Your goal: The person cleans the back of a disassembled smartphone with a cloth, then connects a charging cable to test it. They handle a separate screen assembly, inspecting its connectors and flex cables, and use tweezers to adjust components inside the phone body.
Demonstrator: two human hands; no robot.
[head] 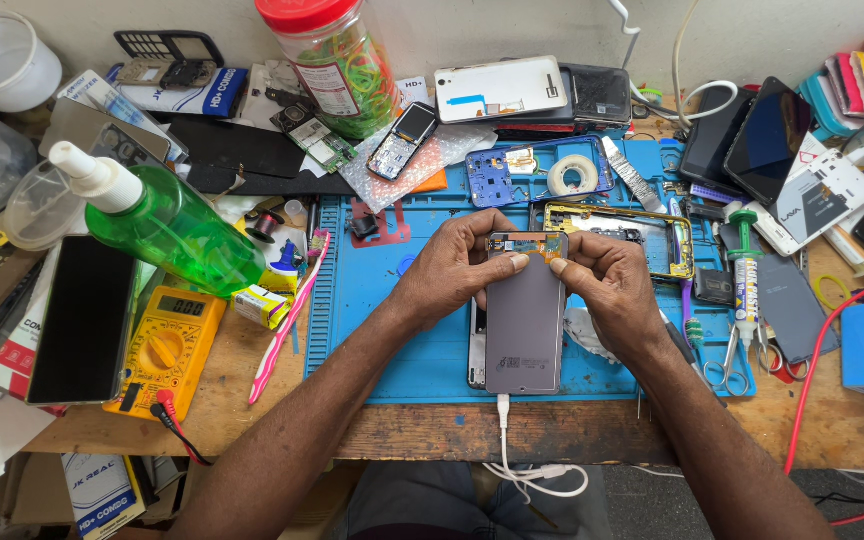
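Note:
A grey phone panel [525, 325] lies lengthwise on the blue work mat [377, 290], its far end carrying a small orange-brown strip. My left hand [457, 268] grips that far end from the left, thumb pressed on the panel's top. My right hand [607, 280] pinches the same end from the right. A white cable [505, 425] runs from the panel's near end over the table edge. Another phone part peeks out beneath the panel's left side.
A green spray bottle [167, 225], yellow multimeter [165, 345], pink toothbrush [290, 318] and a black phone [84, 320] lie left. A jar of rubber bands [337, 65], phone frames, tape roll [573, 175], scissors [727, 365] and stacked phones crowd the back and right.

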